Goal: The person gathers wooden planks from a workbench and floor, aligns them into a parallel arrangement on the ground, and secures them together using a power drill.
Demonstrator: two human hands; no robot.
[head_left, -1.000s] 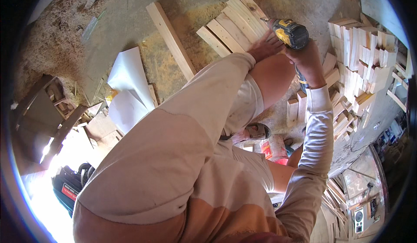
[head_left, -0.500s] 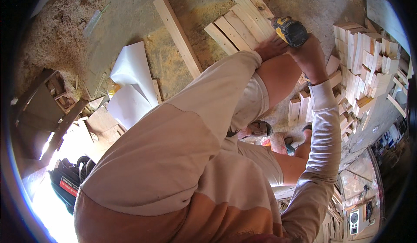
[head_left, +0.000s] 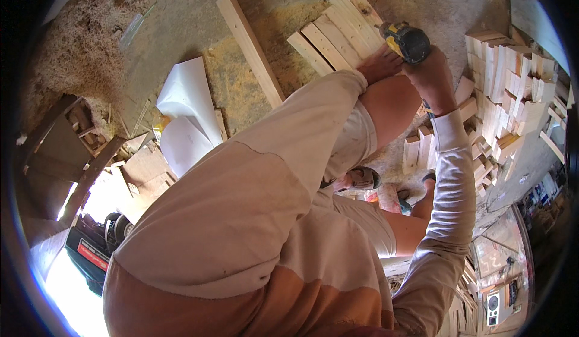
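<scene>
My right hand (head_left: 431, 78) is wrapped round the grip of a yellow and black cordless drill (head_left: 408, 43). The drill's front end points toward the near right end of several pale wooden boards (head_left: 339, 34) lying side by side on the floor. My left hand (head_left: 381, 64) is at that same end, its fingers bent against a wooden board close beside the drill. Parts of those fingers are hidden by the drill. The drill's tip and whatever it touches are hard to make out.
A long wooden beam (head_left: 250, 50) lies left of the boards, near a bent white sheet (head_left: 190, 99). Stacked wood blocks (head_left: 503, 90) stand at the right. Wood shavings (head_left: 78, 41) cover the far left floor. My bent legs (head_left: 389, 108) are below my hands.
The whole view has shifted slightly, so everything sits a little further right. Both hands and the drill keep nearly the same place at the boards' end.
</scene>
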